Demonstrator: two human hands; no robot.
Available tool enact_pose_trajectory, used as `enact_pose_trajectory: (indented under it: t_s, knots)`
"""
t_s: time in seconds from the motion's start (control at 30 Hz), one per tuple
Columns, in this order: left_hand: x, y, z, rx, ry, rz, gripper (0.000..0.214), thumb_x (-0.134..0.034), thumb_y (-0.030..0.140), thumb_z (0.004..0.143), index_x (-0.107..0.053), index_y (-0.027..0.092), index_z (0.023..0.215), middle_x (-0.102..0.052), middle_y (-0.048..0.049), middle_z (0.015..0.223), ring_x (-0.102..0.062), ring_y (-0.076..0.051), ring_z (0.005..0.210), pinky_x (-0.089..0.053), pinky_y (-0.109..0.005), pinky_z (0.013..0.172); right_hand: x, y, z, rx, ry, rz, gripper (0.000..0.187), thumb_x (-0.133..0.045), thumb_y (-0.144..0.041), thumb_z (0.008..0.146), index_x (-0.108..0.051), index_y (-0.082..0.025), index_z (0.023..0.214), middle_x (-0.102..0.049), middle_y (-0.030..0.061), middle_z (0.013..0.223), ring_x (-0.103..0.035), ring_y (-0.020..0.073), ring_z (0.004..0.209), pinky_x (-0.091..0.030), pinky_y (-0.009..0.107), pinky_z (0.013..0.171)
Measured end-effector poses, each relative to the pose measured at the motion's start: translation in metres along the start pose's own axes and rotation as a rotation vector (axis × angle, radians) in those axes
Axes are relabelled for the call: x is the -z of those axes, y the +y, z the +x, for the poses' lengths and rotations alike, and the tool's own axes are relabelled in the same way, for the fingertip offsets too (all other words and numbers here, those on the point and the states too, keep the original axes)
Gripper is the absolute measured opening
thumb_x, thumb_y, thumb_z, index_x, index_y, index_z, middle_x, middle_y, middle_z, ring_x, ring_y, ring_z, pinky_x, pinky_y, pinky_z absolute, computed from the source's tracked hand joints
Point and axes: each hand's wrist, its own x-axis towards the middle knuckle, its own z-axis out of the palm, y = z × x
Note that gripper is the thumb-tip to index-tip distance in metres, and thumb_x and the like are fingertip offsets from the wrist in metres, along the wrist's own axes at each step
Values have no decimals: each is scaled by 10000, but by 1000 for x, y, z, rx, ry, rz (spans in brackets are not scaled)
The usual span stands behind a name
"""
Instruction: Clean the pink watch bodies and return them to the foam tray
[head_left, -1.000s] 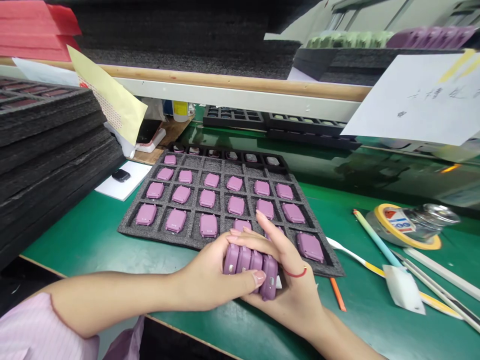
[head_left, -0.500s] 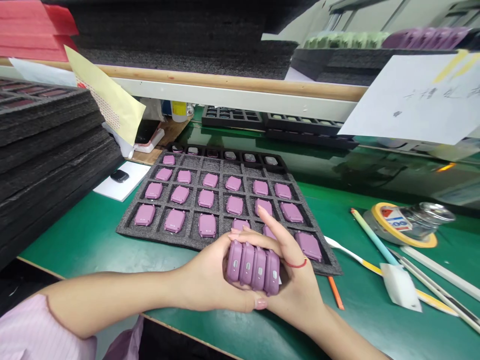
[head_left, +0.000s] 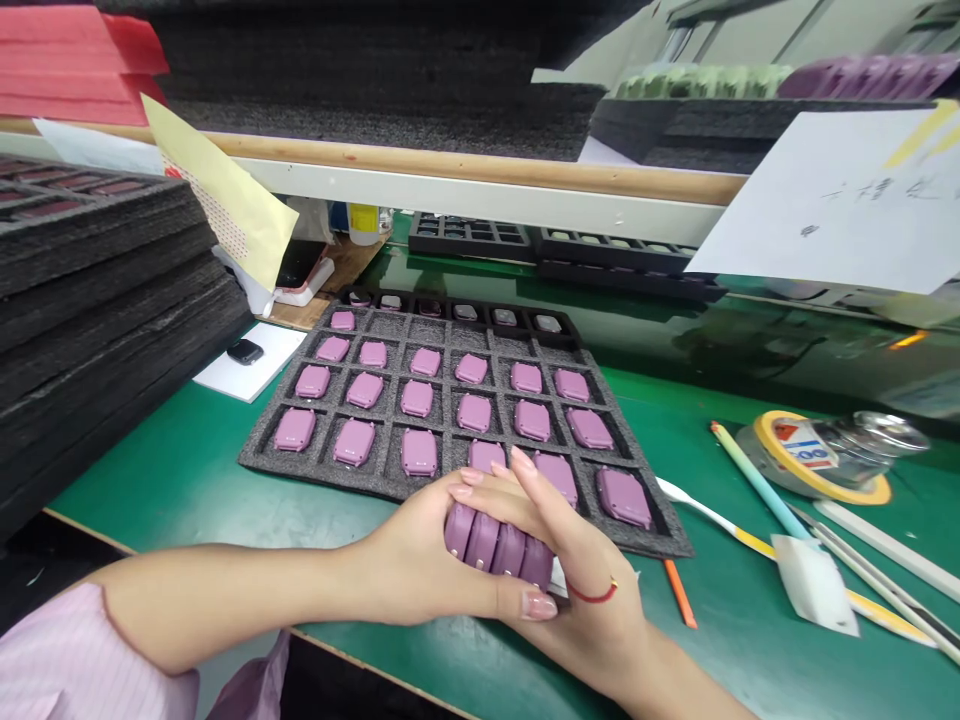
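Note:
My left hand (head_left: 409, 560) and my right hand (head_left: 585, 590) press together around a row of several mauve plastic watch-like cases (head_left: 495, 545), which lie side by side. My right fingers cross over the top of the row, and the hands hide part of it. A dark grey foam tray (head_left: 360, 485) lies just beyond my hands, with rows of matching mauve cases (head_left: 418, 452) seated in its compartments. My right fingers hang above its near edge. A red string circles my right wrist.
Tall stacks of dark foam trays (head_left: 97, 300) rise at left. A tape roll (head_left: 821, 455), pens and a white sponge (head_left: 814, 583) lie on the green bench mat (head_left: 750, 590) at right. Black trays (head_left: 472, 236) stand behind a rail (head_left: 480, 168).
My hands have closed further over the row of cases, and my right fingers now cover its top. The row has rolled, its side faces turning out of view. The view has shifted slightly.

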Motion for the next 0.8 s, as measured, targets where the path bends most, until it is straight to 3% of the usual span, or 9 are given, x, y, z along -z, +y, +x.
enact_pose_trajectory:
  t_s: [0.13,0.23,0.33,0.47,0.57,0.63,0.7,0.8]
  knots:
    - [0,-2,-1,-72,9,47,486,-867,217,699,-631,175,1122,-693,-75,1157,-570,-288,1296,-413,-444,1142,2,1,0,65,-10,-35,913,-705,-161,905,-169,-247,1639,-674,107,1359,-618,278,1303,-502,507,1139]
    - [2,-5,-2,-163,58,111,618,-907,201,659,-610,187,1201,-675,-94,1276,-614,-267,1255,-465,-412,1101,8,0,0,88,-10,-24,1011,-800,-403,845,-190,-240,1635,-593,129,1449,-540,312,1380,-410,535,1200]
    - [5,-8,-4,-227,63,168,604,-915,178,651,-592,190,1162,-729,-99,1192,-704,-248,1113,-547,-381,989,14,-1,-2,-66,77,147,976,-672,-656,854,-240,-236,1622,-553,116,1475,-512,300,1394,-389,487,1212]
    - [6,-10,-5,-319,2,204,557,-870,106,687,-560,199,1140,-750,-110,1196,-739,-225,1071,-586,-336,932,14,1,-1,-364,278,380,558,-457,-570,1020,-449,-312,1515,-668,37,1285,-588,205,1280,-425,357,1161]
    - [7,-9,-5,-385,-19,248,514,-847,119,721,-557,188,1139,-751,-129,1192,-741,-229,1080,-591,-337,944,14,3,2,-494,326,460,458,-426,-553,1036,-545,-342,1424,-704,22,1154,-642,175,1164,-485,306,1077]
    - [7,-9,-4,-411,-21,275,488,-836,135,741,-561,187,1141,-752,-127,1180,-744,-226,1073,-590,-331,948,17,2,3,-490,255,506,474,-452,-573,1019,-539,-351,1429,-702,30,1178,-652,186,1160,-514,318,1050]
    - [7,-8,-4,-453,-13,309,478,-831,138,747,-568,192,1143,-751,-111,1173,-743,-218,1071,-583,-323,962,21,0,2,-434,100,507,535,-565,-573,968,-516,-362,1457,-662,43,1328,-619,220,1253,-510,353,1077]
    - [9,-7,-3,-505,53,379,445,-829,149,748,-582,202,1115,-751,-68,1113,-746,-194,1018,-584,-286,915,26,-5,2,-380,-76,453,565,-676,-429,942,-500,-411,1479,-578,17,1492,-563,231,1356,-489,374,1115]
